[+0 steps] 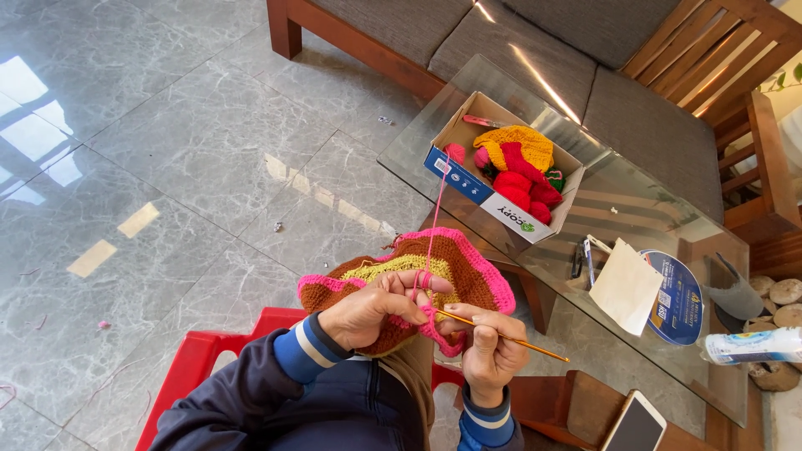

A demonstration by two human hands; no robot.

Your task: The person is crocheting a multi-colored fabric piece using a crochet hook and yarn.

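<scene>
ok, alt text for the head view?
Seen from above, the left hand holds a brown, yellow and pink crochet piece while the right hand works an orange crochet hook into its edge. A cardboard box of yarn sits on a glass table.

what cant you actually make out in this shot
- Tip of the crochet hook, head view: buried in the pink edging, between the fingers of the right hand.
- Underside of the crocheted piece, head view: covered by the left hand.
- Phone, head view: cut off by the bottom edge.
- Box contents, head view: lower yarn hidden beneath the top balls.
</scene>
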